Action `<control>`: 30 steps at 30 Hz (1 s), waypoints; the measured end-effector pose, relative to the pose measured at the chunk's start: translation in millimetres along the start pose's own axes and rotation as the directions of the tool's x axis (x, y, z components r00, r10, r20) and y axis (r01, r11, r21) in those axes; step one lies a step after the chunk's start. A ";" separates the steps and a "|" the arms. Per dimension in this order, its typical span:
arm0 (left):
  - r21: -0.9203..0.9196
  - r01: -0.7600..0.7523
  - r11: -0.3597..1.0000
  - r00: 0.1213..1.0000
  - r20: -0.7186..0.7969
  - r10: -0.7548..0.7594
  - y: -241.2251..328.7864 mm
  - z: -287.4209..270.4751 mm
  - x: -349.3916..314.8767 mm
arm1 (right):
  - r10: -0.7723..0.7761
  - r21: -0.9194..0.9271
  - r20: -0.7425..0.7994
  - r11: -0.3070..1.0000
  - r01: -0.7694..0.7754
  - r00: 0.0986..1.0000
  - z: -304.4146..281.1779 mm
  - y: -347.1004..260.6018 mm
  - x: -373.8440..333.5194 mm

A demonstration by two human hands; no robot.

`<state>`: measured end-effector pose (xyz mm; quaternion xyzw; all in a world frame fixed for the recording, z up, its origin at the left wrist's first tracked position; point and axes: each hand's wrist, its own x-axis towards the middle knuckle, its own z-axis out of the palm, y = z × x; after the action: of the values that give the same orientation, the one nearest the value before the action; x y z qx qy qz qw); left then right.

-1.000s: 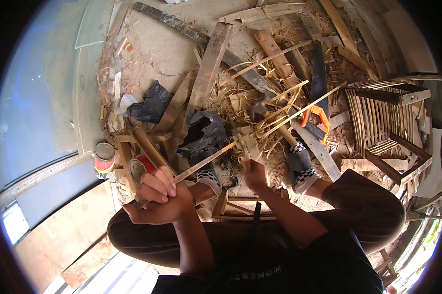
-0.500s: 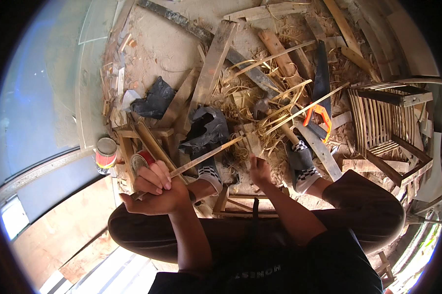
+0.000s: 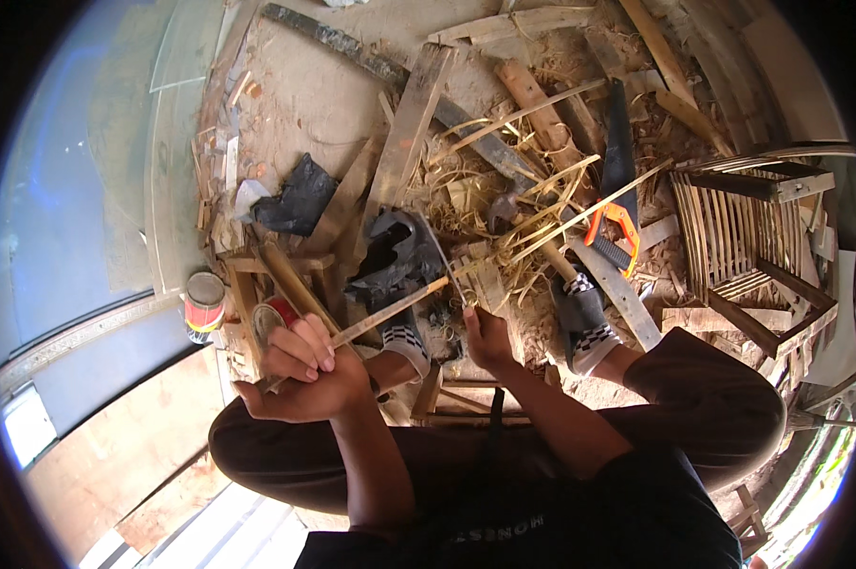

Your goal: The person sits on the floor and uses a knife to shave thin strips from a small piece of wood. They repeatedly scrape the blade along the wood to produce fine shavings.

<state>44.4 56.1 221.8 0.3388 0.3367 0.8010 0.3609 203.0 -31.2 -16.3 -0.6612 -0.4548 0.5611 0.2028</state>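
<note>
My left hand (image 3: 309, 370) is closed around a narrow bamboo strip (image 3: 390, 314), which slants up and right from my palm. My right hand (image 3: 489, 339) grips a knife whose handle is hidden in my fist. Its thin blade (image 3: 438, 247) points up and to the left, right by the strip's far end. Whether blade and strip touch, I cannot tell. Below the hands are my sandalled feet, the nearer sandal (image 3: 579, 308) on the right, among pale shavings (image 3: 461, 194).
A handsaw with an orange handle (image 3: 621, 228) lies at the right, beside a slatted wooden frame (image 3: 745, 218). Planks (image 3: 414, 123) and a hammer (image 3: 506, 211) lie ahead. Cans (image 3: 205, 296) stand at the left, near black plastic (image 3: 298, 194).
My right hand has shifted slightly left, and the knife blade has swung up and left to the strip's end. The strip's tip sits lower and further left; my left hand barely moved.
</note>
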 end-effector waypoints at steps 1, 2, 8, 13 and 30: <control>-0.014 0.014 1.000 0.999 -0.029 -0.015 -0.6 -3.5 -1.5 | -0.021 0.013 0.007 1.000 0.021 1.000 -2.0 -2.4 -2.3; -0.027 0.025 0.999 0.998 -0.049 -0.027 0.0 -4.3 0.9 | 0.005 -0.017 -0.054 1.000 -0.006 0.999 6.3 22.3 1.6; -0.011 0.014 1.000 0.998 0.068 -0.014 1.7 -2.5 -1.7 | -0.051 0.053 -0.019 0.997 0.052 0.999 5.7 0.3 -8.0; -0.084 0.028 0.996 0.999 -0.020 -0.030 -0.3 -12.1 7.6 | 0.153 -0.025 -0.031 0.988 -0.154 0.988 -4.6 21.8 2.7; -0.031 0.022 0.999 0.997 0.068 -0.020 3.5 -2.1 -10.4 | 0.231 0.105 -0.018 0.968 -0.228 0.973 3.9 50.0 7.9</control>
<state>46.9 45.2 220.3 0.3565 0.3150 0.7905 0.3857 217.7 -50.8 -60.7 -0.7063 -0.3429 0.5935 0.1770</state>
